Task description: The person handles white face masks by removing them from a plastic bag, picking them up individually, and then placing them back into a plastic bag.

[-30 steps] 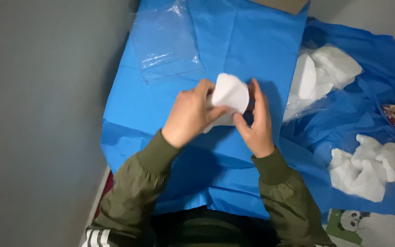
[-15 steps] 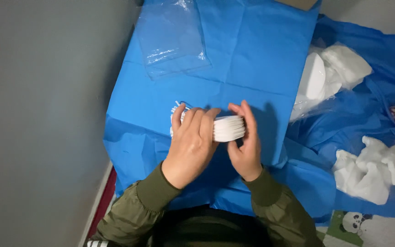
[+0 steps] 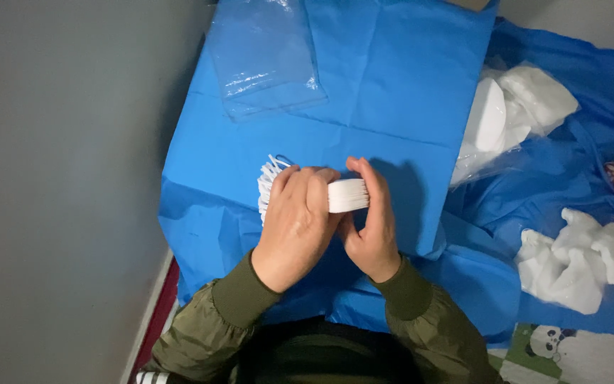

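- Holding a white stack (image 3: 346,195) of flat folded pieces, likely masks or gauze, over the blue sheet (image 3: 392,92), about mid-sheet.
- Left hand (image 3: 297,227) closed over the stack's left part, fingers curled on top; thin white loops (image 3: 270,178) stick out past the fingertips.
- Right hand (image 3: 374,227) closed on the stack's right end, fingers along the far side, thumb below as far as I can tell.
- Stack sits between both hands, edges showing to camera, just above the sheet; contact with sheet unclear.
- Doing it well, my read: keep both grips firm and even so layers stay squared, no fanning; keep loops on one side, untangled.
- Risk: a loose pinch lets pieces slide out sideways.
- Clear bag (image 3: 268,60) lies flat at the sheet's far left corner, well apart from the hands.
- White pile in plastic (image 3: 513,114) to the right, on crumpled blue cloth.
- Second white crumpled heap (image 3: 577,259) lower right, near the patterned floor mat (image 3: 577,352).
- Grey wall (image 3: 65,178) on the left.
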